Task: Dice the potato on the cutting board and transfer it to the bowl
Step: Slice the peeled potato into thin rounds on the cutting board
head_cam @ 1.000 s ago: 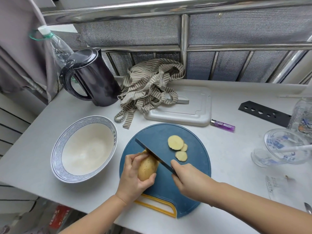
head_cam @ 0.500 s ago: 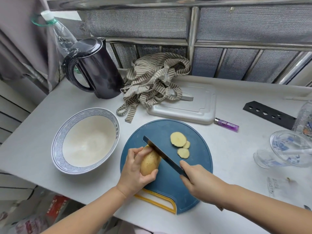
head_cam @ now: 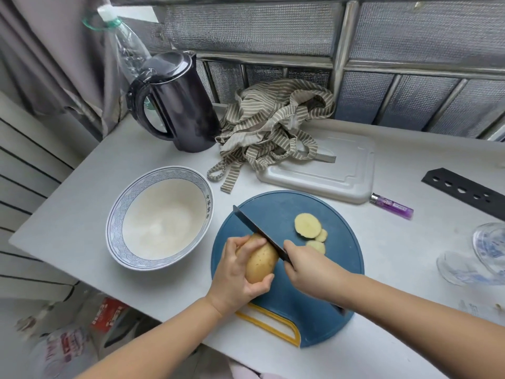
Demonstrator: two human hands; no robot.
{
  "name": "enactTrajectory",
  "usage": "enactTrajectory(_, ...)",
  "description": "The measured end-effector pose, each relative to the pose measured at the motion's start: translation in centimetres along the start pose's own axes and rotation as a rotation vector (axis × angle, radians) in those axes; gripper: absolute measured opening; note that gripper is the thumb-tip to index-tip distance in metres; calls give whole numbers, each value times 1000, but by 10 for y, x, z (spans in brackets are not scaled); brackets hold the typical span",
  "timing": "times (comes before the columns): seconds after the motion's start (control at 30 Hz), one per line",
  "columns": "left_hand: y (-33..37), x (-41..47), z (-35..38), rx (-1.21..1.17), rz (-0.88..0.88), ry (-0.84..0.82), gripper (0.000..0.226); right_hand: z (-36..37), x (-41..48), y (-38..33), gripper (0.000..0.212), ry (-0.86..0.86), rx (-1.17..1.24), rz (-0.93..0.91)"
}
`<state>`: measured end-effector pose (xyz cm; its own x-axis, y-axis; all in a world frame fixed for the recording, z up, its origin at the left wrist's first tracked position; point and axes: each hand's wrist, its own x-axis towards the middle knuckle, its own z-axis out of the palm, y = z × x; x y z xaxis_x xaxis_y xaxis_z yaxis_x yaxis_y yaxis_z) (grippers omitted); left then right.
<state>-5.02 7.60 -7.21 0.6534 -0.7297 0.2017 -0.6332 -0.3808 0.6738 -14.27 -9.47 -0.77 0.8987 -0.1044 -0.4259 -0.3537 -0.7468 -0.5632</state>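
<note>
A yellow-brown potato lies on the round blue cutting board, and my left hand grips it from the left. My right hand holds the handle of a dark-bladed knife. The blade rests across the potato's far end, its tip pointing up and left. Three pale potato slices lie on the board just right of the blade. A white bowl with a blue patterned rim stands to the left of the board and holds nothing that I can see.
Behind the board are a white rectangular board, a striped cloth and a black kettle. A purple lighter, a black perforated strip and glassware lie to the right. The counter's front edge runs just below the board.
The view has shifted. My right hand has moved the knife along the potato, so the blade now sits lower on its far end. My left hand keeps its grip.
</note>
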Motion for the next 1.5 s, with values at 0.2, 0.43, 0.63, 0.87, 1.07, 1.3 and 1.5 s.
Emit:
enactTrajectory(0.2,0,0,-2,3,-1,2,67,6,-3,0,18,24,37,10)
enactTrajectory(0.43,2,-5,0,-5,-14,25,68,16,-21,2,20,31,22,27)
enactTrajectory(0.63,-2,-8,1,-4,22,35,69,27,-52,16,24,-13,6,78)
enactTrajectory(0.87,-5,-7,4,-9,47,65,70,19,-45,11,15,-43,-23,78)
enactTrajectory(1.07,-4,-6,2,-12,54,54,69,16,-8,2,13,-34,-16,38)
enactTrajectory(1.3,-7,-13,4,-46,63,87,70,27,15,9,13,-43,57,33)
enactTrajectory(1.5,-5,-13,5,-42,43,105,70,23,13,17,17,22,147,95)
